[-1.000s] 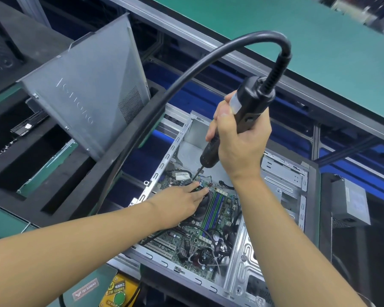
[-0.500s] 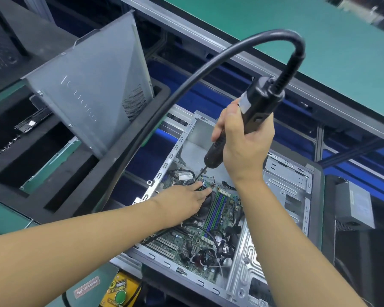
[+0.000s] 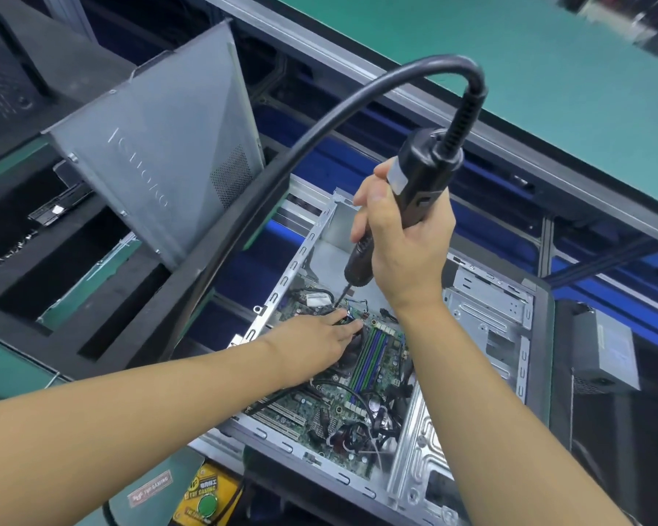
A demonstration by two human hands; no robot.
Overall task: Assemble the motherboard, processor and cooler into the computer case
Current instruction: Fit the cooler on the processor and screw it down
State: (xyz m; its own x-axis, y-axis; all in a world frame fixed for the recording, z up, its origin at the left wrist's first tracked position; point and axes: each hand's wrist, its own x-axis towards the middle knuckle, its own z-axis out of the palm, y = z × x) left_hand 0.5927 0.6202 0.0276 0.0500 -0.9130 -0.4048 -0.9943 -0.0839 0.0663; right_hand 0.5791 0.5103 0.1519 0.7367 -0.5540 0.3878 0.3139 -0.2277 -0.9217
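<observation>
Beside the open computer case (image 3: 487, 320) — leaning side panel (image 3: 160, 146), thick cable (image 3: 434, 66) arcing across. Right hand (image 3: 407, 244) grips electric screwdriver (image 3: 418, 184), bit down beside left hand (image 3: 316, 339) — fingers flat on cooler (image 3: 354, 354) on motherboard (image 3: 320, 408) inside.

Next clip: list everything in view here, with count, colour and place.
computer case: 1, silver, open, centre-right
motherboard: 1, green, inside the case
electric screwdriver: 1, black, tip down over the motherboard
cable: 1, black, arcs from the screwdriver's top to lower left
side panel: 1, grey, standing in the foam tray
foam tray: 1, black, left
power supply: 1, grey, right edge
button box: 1, yellow, bottom centre
left hand: 1, fingers straight, resting inside the case
right hand: 1, grips the screwdriver
</observation>
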